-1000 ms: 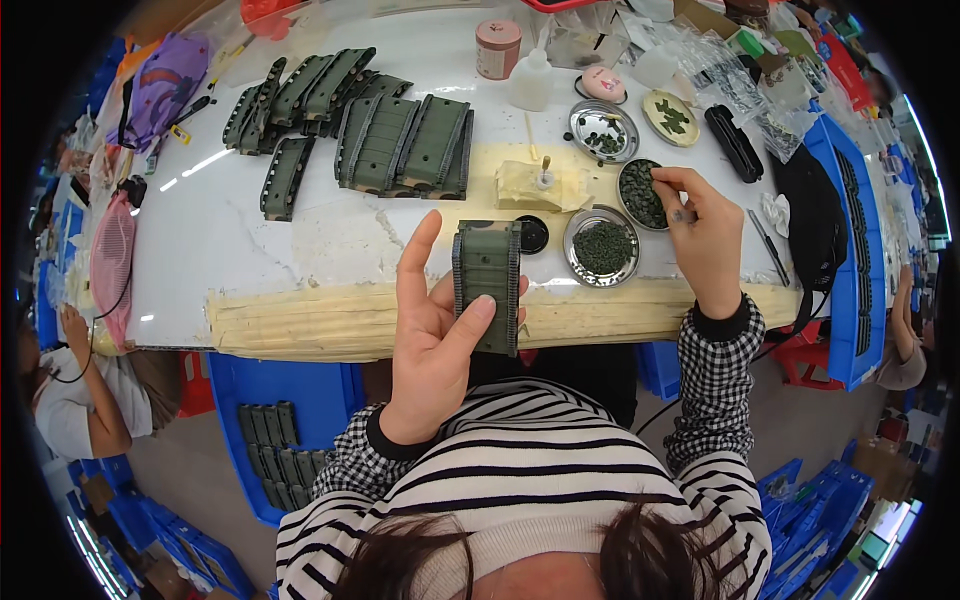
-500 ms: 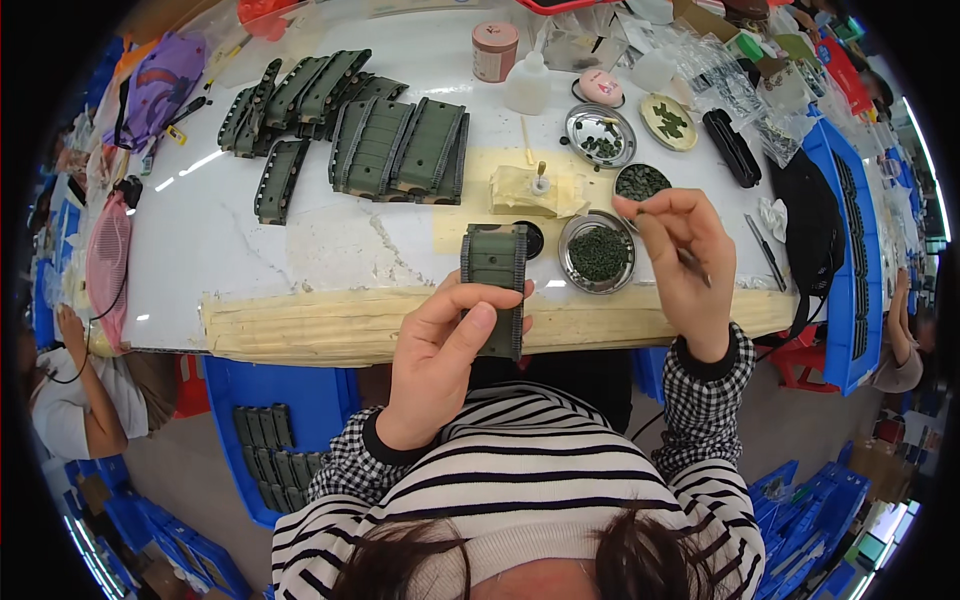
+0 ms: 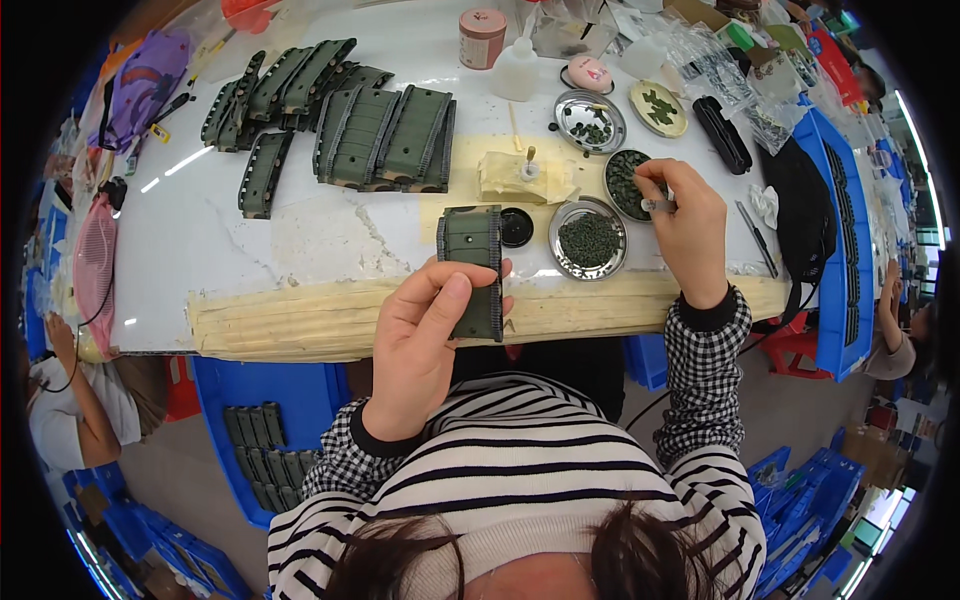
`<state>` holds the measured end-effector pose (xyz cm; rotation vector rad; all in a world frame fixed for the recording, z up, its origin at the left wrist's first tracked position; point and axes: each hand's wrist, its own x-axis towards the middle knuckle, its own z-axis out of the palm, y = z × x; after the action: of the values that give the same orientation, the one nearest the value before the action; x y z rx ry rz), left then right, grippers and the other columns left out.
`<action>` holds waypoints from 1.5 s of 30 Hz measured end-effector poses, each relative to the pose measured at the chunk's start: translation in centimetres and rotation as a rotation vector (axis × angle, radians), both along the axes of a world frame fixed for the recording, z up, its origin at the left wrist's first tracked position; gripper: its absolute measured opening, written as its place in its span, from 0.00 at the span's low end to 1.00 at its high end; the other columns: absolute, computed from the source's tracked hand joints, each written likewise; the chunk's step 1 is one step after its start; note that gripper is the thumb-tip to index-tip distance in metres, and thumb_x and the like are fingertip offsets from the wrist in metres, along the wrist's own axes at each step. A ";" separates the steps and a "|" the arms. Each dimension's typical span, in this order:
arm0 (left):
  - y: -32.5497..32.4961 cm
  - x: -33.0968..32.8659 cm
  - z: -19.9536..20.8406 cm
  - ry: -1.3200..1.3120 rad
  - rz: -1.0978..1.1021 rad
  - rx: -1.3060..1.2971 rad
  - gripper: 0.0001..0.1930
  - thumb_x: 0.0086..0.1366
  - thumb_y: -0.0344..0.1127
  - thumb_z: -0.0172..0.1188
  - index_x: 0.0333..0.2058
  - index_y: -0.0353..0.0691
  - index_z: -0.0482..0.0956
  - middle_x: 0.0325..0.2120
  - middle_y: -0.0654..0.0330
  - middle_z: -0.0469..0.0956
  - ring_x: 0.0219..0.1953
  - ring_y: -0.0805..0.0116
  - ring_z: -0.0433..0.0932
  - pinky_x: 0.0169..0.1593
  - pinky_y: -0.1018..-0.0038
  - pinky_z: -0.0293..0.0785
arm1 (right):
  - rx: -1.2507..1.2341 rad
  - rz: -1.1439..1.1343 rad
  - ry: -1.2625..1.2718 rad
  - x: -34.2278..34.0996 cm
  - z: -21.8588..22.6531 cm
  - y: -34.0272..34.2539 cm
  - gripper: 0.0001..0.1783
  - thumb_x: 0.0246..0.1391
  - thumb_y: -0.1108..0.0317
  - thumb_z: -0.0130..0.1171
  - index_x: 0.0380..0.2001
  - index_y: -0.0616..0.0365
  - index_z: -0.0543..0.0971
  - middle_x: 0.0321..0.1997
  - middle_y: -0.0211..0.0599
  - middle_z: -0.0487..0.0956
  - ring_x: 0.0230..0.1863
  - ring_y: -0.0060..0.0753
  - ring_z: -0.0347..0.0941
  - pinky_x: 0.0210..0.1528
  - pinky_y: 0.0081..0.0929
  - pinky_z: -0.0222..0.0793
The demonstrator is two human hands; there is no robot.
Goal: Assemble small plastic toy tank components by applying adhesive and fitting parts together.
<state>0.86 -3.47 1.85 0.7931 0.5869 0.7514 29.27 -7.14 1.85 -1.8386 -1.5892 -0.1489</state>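
My left hand [image 3: 425,320] grips a dark green model part [image 3: 470,235] with ribbed side edges and a small hole, holding it above the table's front edge. Thumb and forefinger are closed over its near end. My right hand [image 3: 692,225] is over a round dish [image 3: 612,197] of small dark green pieces, its fingertips pinched together at the pieces. A slim grey tool [image 3: 658,205] pokes out from under its fingers; its kind is not clear. Whether a piece sits between the fingertips is hidden. Beside it stands a metal dish [image 3: 560,265] of finer green bits.
Similar green parts [image 3: 375,135] lie stacked at the back left. A taped block [image 3: 510,178] and a black round pot [image 3: 516,228] stand mid-table. Farther back are a squeeze bottle [image 3: 516,70] and a pink tin [image 3: 482,40]. A blue tray [image 3: 275,375] sits below, left.
My right hand has moved down to the dish of green pieces. My left hand keeps its hold on the green part. The whole view has shifted slightly.
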 end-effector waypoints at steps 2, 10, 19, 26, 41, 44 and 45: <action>0.0 0.1 0.0 -0.003 -0.002 0.015 0.12 0.73 0.35 0.46 0.41 0.31 0.74 0.48 0.46 0.75 0.55 0.57 0.75 0.54 0.62 0.79 | 0.021 0.013 0.012 -0.2 0.8 0.0 0.06 0.52 0.81 0.58 0.34 0.63 0.79 0.29 0.34 0.80 0.22 0.17 0.65 0.24 0.17 0.59; -0.1 0.7 0.2 -0.003 0.003 0.013 0.12 0.73 0.36 0.48 0.43 0.33 0.75 0.45 0.51 0.77 0.45 0.67 0.77 0.46 0.72 0.77 | 0.026 0.250 0.306 -7.0 4.7 -1.3 0.10 0.47 0.81 0.65 0.35 0.62 0.82 0.30 0.35 0.80 0.27 0.25 0.75 0.28 0.21 0.68; -0.2 0.4 -0.3 -0.108 -0.018 -0.017 0.12 0.73 0.37 0.49 0.42 0.34 0.78 0.37 0.63 0.76 0.37 0.79 0.74 0.38 0.81 0.73 | 0.133 0.456 0.400 -12.4 3.3 -0.7 0.12 0.41 0.80 0.68 0.33 0.61 0.81 0.33 0.38 0.75 0.28 0.33 0.74 0.25 0.23 0.68; 0.0 0.0 -1.1 -0.069 0.048 0.174 0.09 0.71 0.31 0.53 0.42 0.33 0.78 0.40 0.62 0.76 0.43 0.76 0.74 0.47 0.80 0.72 | 0.190 0.479 0.077 -12.5 3.3 -0.7 0.15 0.37 0.80 0.69 0.33 0.60 0.81 0.30 0.36 0.74 0.28 0.36 0.74 0.28 0.26 0.69; -1.0 -0.2 -1.0 0.039 0.201 0.499 0.28 0.64 0.17 0.54 0.62 0.28 0.58 0.56 0.49 0.69 0.56 0.67 0.71 0.57 0.74 0.68 | 0.175 0.381 0.109 -10.8 4.0 1.4 0.14 0.41 0.81 0.66 0.34 0.60 0.78 0.31 0.36 0.74 0.29 0.39 0.73 0.28 0.29 0.68; -1.1 -0.1 -1.1 0.050 0.221 0.517 0.28 0.64 0.17 0.54 0.62 0.28 0.59 0.55 0.49 0.70 0.55 0.67 0.72 0.56 0.75 0.70 | 0.195 0.395 0.078 -10.7 3.5 1.4 0.15 0.39 0.81 0.65 0.34 0.59 0.78 0.31 0.36 0.74 0.29 0.38 0.73 0.28 0.30 0.68; -1.2 0.0 -1.1 0.052 0.231 0.517 0.27 0.64 0.17 0.54 0.62 0.28 0.59 0.54 0.50 0.71 0.54 0.68 0.73 0.55 0.75 0.70 | 0.197 0.392 0.062 -10.7 3.4 1.4 0.15 0.39 0.80 0.65 0.34 0.59 0.78 0.31 0.35 0.74 0.29 0.38 0.72 0.29 0.30 0.67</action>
<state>0.84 -4.65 0.77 1.2368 0.5420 1.1209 18.58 -5.75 5.22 -1.3428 -1.7881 -0.0668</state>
